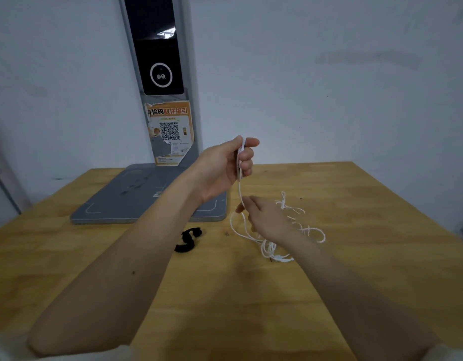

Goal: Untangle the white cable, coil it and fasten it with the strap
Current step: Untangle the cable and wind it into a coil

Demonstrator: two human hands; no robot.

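Strap (pixel 187 240): lies black on the table (pixel 94 256), left of the cable; we leave it.
Left hand (pixel 226 168): clamped round gathered loops; we keep them flat.
Right hand (pixel 266 220): pinches the white cable (pixel 313 231); we feed slack slowly from the tangle.

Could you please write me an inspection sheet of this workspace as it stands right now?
Surface: wooden table, bare wood at the front.
Job's things: white cable, partly gathered in a hand, the rest in tangled loops on the table; black strap lying loose, unused.
Clutter: grey scanner stand with an upright post at the back of the table.
Hands: left hand raised, gripping gathered cable; right hand lower, pinching the strand that hangs from the left.
Cables: only the white cable.
Surroundings: plain pale wall; orange QR sticker on the post.
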